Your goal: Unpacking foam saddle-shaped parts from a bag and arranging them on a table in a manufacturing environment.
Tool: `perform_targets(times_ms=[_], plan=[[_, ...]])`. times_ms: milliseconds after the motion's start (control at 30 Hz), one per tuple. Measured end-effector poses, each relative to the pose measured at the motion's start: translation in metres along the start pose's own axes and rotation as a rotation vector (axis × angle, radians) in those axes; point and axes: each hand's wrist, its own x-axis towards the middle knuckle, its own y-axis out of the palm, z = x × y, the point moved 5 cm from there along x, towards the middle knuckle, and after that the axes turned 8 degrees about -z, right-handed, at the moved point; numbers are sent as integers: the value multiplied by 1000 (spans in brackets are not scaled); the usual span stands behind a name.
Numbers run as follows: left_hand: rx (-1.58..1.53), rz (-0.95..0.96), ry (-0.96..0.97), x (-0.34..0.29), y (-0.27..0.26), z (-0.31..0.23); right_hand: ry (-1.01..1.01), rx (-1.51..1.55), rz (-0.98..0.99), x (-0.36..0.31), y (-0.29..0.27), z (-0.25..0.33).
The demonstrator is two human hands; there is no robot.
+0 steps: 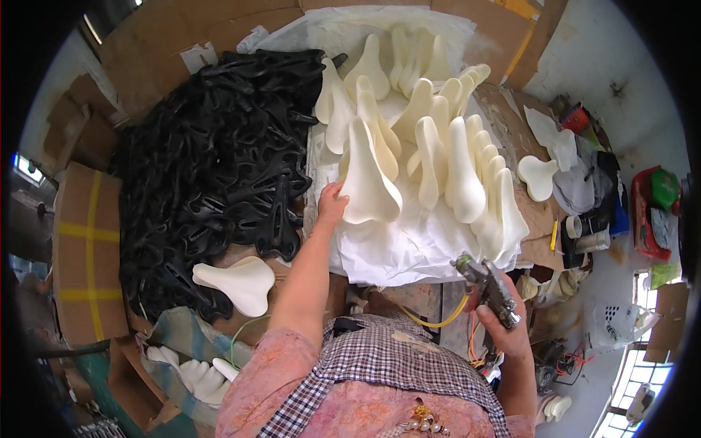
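My left hand (pixel 333 205) is closed on the edge of a cream-white foam bicycle saddle pad (pixel 370 188), which stands upright at the near left of the white sheet (pixel 380 269). In my right hand (pixel 507 321), close to the table's front edge, is a worn metal spray gun (pixel 491 290), its nozzle end turned up and to the left. A yellow hose (pixel 438 322) runs near the gun. Beyond and to the right of the held pad stand rows of similar white saddle pads (pixel 465 175). My fingers partly hide the grip of the gun.
A large heap of black saddle bases (pixel 219 146) lies on the left. One white pad (pixel 241 283) rests near its front, another pad (pixel 537 177) at the right. A striped sack (pixel 186 332) holds more pads. Cardboard (pixel 87 248) borders the table.
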Motion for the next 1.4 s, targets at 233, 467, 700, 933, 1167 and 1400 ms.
perform_targets(times_ms=[233, 467, 700, 933, 1167, 1400], plan=[[38, -120, -327, -56, -150, -37, 34, -211, -108, 37, -21, -7], [925, -692, -305, -94, -256, -59, -187, -68, -224, 67, -23, 39], [346, -100, 99, 49, -6, -77, 102, -202, 1, 68, -28, -14], [549, -91, 80, 60, 53, -53, 72, -176, -15, 82, -39, -7], [361, -203, 118, 41, -68, -45, -230, -4, -153, 114, -27, 49], [-45, -334, -229, 67, -112, -43, 42, -337, 37, 116, -38, 3]])
